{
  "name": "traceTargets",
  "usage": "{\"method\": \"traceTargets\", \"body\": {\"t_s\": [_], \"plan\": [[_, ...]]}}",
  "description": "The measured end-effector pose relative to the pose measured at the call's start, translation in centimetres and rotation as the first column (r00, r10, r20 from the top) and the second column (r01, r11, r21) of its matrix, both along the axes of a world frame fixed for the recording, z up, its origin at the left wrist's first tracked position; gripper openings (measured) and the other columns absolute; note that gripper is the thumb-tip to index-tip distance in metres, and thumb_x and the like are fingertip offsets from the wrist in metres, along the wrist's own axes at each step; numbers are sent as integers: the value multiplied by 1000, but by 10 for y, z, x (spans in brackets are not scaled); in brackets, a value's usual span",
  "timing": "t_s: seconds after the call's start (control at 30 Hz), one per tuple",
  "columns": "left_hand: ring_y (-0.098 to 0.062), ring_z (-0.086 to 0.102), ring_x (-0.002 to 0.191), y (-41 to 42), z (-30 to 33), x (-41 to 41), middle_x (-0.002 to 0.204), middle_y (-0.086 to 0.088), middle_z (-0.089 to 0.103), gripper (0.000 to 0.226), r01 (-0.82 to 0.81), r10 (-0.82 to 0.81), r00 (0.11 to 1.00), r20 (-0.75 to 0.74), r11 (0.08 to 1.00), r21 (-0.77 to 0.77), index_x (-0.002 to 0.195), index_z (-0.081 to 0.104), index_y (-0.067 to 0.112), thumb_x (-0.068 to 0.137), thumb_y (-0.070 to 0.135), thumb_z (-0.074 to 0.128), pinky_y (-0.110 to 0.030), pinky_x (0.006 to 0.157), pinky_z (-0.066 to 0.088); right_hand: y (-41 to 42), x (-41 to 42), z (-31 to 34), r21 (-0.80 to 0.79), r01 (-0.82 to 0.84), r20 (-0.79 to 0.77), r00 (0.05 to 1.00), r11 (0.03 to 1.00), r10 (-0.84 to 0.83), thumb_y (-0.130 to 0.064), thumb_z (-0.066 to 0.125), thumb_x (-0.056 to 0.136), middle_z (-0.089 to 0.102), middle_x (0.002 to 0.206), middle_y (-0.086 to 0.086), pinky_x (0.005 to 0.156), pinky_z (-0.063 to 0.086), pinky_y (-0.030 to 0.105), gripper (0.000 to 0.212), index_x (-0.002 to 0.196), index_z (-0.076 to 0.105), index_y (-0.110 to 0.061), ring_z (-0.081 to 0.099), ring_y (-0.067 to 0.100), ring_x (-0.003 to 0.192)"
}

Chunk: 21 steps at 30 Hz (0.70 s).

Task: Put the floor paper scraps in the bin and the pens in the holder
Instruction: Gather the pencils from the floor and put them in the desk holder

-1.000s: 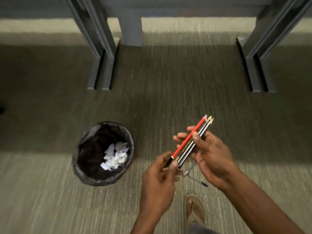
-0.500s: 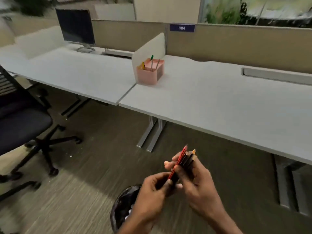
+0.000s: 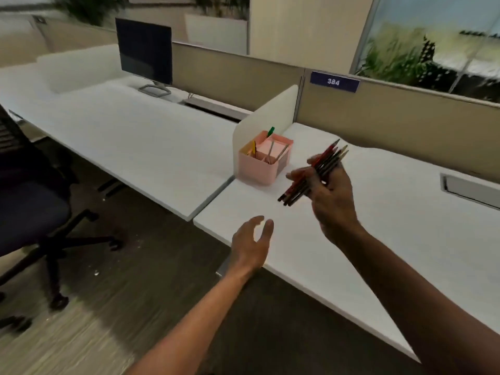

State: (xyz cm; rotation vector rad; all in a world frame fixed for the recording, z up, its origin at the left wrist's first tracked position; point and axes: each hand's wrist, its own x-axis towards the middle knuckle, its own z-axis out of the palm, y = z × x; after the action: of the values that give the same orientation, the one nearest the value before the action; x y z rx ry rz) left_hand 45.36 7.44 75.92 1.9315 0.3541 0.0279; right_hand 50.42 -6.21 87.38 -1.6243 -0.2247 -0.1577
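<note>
A bundle of thin pens and pencils [image 3: 313,174], one red and the rest dark, with a few yellowish tips at the upper end, is held in the right hand [image 3: 331,196]. The grip of that hand is clenched around the middle of the bundle, fingers wrapped over it, so the pens slant from lower left to upper right above the white desk surface [image 3: 378,226]. The bundle hangs in the air just to the right of the pink square plastic pen holder [image 3: 263,161] and does not touch it.

The holder stands on the white surface, right against a low cream divider panel [image 3: 266,117] behind it. Inside it are a green-capped pen [image 3: 270,131], a yellow pen [image 3: 253,149] and a couple of thin pale sticks leaning in its compartments; which compartment each one sits in is too blurred to tell.

The left hand [image 3: 251,244] is nearer the camera than the holder, over the front edge of the surface, its grip released, fingers loosely curled and holding nothing.

Left of the holder a second white desk [image 3: 121,136] carries a dark monitor on a silver stand [image 3: 146,52]. Behind the holder runs a beige partition wall [image 3: 392,123] with a blue label reading 384 [image 3: 334,82]. Far left of the holder, on the dark carpeted floor [image 3: 151,266], stands a black office chair on castors [image 3: 32,209].
</note>
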Motion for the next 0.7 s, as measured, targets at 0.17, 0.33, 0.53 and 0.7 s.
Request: {"method": "traceTargets", "body": {"t_s": [0.17,0.33,0.53,0.7], "plan": [[-24,-6,160,43,-79,104,173,-6,2,73,162,-88,985,-149,774,612,163,14,20,104,62,24,-43,130,-2,37,144,11,35,108,58,992,994,-110,-14,49,106,77,104,10,75,59,20,12,117,55,-14,75,10,91],[-26,-10,160,36,-106,123,173,-6,-6,76,152,-63,987,-149,679,718,163,7,24,100,66,16,-47,129,-6,70,235,-32,-47,169,111,980,984,-163,-16,51,104,76,102,6,75,60,24,10,108,55,-24,74,6,87],[-24,-3,160,36,-110,129,173,-3,1,78,76,-17,996,-89,696,714,162,15,29,96,71,19,-48,130,-1,97,265,-103,-155,227,68,973,962,-219,-22,48,107,76,106,2,80,61,32,18,121,57,-15,71,17,93],[-25,5,160,38,-117,135,173,-4,10,79,48,-7,998,-59,681,731,161,23,29,95,72,21,-49,130,4,102,270,-130,-293,259,78,966,920,-247,-24,53,105,74,116,9,82,57,35,26,127,59,-11,65,17,93]]}}
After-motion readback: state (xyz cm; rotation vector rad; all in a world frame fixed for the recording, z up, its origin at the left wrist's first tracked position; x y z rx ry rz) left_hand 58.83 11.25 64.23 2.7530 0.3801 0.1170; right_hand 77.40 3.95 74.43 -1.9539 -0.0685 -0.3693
